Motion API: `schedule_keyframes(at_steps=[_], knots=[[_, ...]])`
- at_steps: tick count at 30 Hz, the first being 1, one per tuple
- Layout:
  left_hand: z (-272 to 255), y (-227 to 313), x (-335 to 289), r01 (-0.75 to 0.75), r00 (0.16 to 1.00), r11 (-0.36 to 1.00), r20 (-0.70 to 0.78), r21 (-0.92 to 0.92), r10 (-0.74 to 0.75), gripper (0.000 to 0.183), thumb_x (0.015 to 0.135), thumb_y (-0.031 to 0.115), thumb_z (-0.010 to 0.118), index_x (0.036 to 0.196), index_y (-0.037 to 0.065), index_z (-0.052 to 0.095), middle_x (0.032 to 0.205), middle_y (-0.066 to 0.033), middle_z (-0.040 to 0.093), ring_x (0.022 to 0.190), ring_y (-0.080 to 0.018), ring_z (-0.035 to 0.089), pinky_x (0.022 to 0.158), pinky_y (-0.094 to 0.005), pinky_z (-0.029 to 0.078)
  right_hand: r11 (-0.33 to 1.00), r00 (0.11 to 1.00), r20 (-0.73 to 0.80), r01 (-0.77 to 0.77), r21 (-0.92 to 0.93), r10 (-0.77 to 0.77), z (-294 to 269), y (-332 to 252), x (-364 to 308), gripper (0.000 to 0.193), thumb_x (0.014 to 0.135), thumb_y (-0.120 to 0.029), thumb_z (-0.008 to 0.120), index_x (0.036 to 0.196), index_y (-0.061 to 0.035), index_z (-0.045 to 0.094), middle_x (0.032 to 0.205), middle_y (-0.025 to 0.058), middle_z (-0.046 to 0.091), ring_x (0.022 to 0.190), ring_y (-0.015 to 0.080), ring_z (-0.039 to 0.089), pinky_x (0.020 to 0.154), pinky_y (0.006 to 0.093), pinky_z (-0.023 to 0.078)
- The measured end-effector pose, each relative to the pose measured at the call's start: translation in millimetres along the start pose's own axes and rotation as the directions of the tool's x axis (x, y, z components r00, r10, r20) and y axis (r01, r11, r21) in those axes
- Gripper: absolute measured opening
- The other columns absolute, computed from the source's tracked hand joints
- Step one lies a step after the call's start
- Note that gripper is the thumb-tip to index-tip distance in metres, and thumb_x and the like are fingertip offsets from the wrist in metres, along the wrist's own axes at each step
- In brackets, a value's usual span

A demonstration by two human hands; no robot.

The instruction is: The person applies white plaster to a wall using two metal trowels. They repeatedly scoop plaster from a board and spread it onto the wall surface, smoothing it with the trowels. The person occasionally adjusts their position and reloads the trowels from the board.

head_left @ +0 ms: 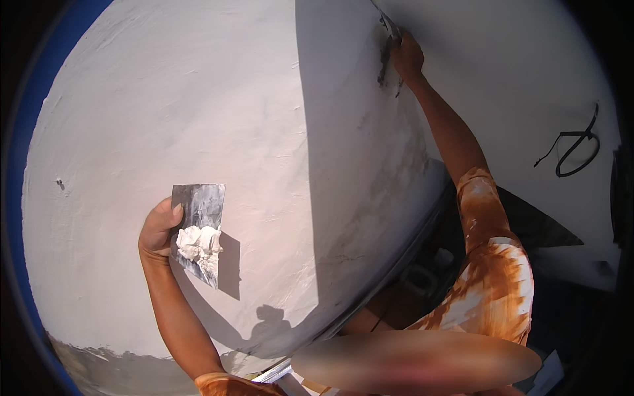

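Left fingers: the left hand (pixel 158 228) is gripping a metal plate (pixel 199 203) by its left edge, the thumb pressing on the near face.
Right fingers: the right hand (pixel 409 58) is closing around a trowel (pixel 384 64); the individual fingers are mostly hiding behind the hand's back.
Plate: it is standing out in front of the sunlit wall, left of centre and low, its upper part showing grey metal with whitish smears.
Paste: a thick white lump of paste (pixel 199 245) is clinging to the lower half of the plate.
Trowel: it is lying near the top of the view, its dark, smeared blade seeming to meet the wall in the shade; exact contact is hard to tell.
Arms: the left forearm is rising from the lower edge, while the right arm is stretching up and away, well apart from the left.
Sleeve: orange-and-white cloth (pixel 505 284) is covering the right shoulder.
Wall: the pale wall (pixel 198 112) is filling the middle, bright on the left, shaded on the right.
Shadows: a dark slanting shape is falling beside the plate, and a shadow (pixel 271 323) of a head is showing below it.
Right side: a black cable (pixel 581 142) is looping against a pale surface.
Left rim: a blue strip (pixel 32 132) is curving along the wall's edge.
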State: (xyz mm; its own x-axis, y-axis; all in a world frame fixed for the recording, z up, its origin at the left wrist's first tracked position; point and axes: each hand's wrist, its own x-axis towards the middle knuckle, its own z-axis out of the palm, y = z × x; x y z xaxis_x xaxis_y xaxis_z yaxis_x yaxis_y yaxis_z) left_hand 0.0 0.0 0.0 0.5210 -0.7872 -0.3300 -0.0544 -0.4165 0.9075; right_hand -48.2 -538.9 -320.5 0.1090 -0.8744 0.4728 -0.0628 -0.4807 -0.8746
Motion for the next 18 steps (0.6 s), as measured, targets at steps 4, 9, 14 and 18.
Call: schedule_keyframes(at_steps=[4,9,14,18], knots=[[6.0,-7.5,2.5,-0.041,0.999,0.998,-0.036,-0.051,0.039,0.050,0.092,0.022,0.067,0.127,-0.010,0.051,0.110,-0.0184,0.067,0.094,-0.0252,0.070,0.082,-0.0373,0.059,0.991,0.999,-0.034,0.034,-0.131,-0.039,18.4,-15.9,14.4,0.040,0.087,-0.008,0.053,0.125,-0.0154,0.063,0.115,0.0132,0.067,0.104,0.0358,0.065,0.089,0.0462,0.051],[31.0,-13.8,1.7,-0.140,0.982,0.987,-0.137,-0.073,0.129,0.047,0.091,0.019,0.067,0.127,-0.008,0.052,0.109,-0.0166,0.068,0.093,-0.0231,0.071,0.080,-0.0346,0.060,0.935,0.947,0.081,0.321,-0.152,-0.312,-22.6,-39.4,-77.5,0.036,0.088,-0.006,0.053,0.120,-0.0167,0.066,0.113,0.0089,0.069,0.101,0.0327,0.066,0.084,0.0441,0.053],[14.1,-19.2,-7.4,-0.079,0.980,0.994,-0.176,0.073,0.091,0.045,0.086,0.020,0.071,0.120,-0.007,0.058,0.102,-0.0139,0.070,0.086,-0.0165,0.070,0.077,-0.0298,0.059,0.738,0.862,0.090,0.368,0.565,-0.499,-106.8,-173.0,-176.4,0.032,0.091,0.007,0.056,0.112,-0.0107,0.071,0.110,0.0075,0.071,0.099,0.0256,0.068,0.084,0.0323,0.055],[18.0,-11.6,-7.3,-0.087,0.985,0.979,-0.129,0.182,0.111,0.047,0.085,0.020,0.072,0.119,-0.009,0.058,0.103,-0.0134,0.069,0.085,-0.0153,0.070,0.076,-0.0286,0.058,0.507,0.486,0.159,0.765,0.398,-0.859,-151.1,-277.9,-235.2,0.031,0.077,-0.003,0.068,0.104,-0.0165,0.074,0.102,-0.0005,0.072,0.095,0.0228,0.068,0.078,0.0338,0.056]])
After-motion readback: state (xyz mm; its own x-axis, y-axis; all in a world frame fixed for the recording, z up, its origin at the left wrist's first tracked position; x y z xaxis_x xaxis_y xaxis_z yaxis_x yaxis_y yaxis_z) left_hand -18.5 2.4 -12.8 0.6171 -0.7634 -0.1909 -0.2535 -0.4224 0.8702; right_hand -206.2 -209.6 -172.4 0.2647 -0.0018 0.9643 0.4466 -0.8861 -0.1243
